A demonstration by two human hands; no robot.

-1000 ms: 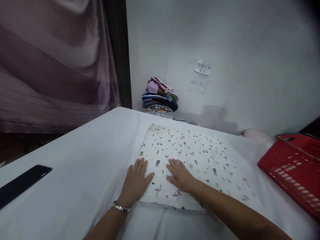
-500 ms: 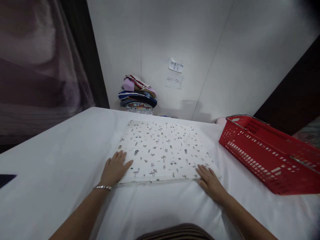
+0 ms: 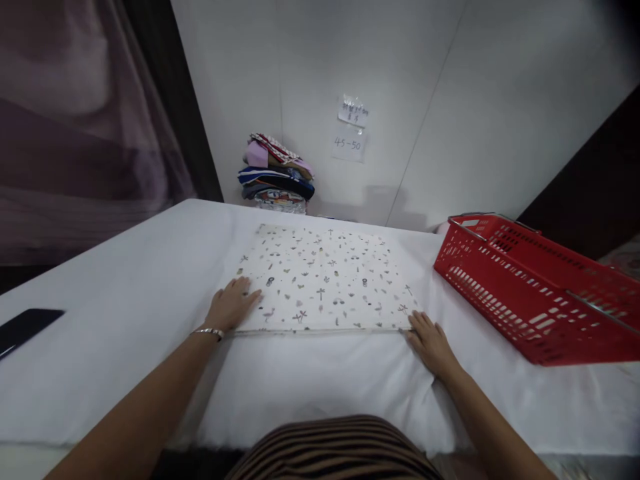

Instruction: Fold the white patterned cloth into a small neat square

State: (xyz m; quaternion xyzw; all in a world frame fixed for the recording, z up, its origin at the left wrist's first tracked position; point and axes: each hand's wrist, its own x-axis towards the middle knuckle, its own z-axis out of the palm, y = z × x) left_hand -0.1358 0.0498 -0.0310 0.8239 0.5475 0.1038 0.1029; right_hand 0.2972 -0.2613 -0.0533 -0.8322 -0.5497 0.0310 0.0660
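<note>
A folded white cloth with small dark prints [image 3: 325,277] lies flat on a table covered by a white sheet [image 3: 130,267]. My left hand [image 3: 231,307], with a silver bracelet on the wrist, rests flat on the cloth's near left corner, fingers stretched out. My right hand [image 3: 431,341] lies at the near right corner, fingers together and touching the cloth's edge. Neither hand holds anything.
A red plastic basket [image 3: 530,287] stands on the table at the right. A pile of folded coloured clothes [image 3: 275,175] sits at the back against the white wall, under paper notes [image 3: 351,130]. A black phone [image 3: 25,327] lies at the far left.
My right hand slid from the middle of the cloth to its near right corner. My left hand stayed on the left corner. The view pulled back and turned right.
</note>
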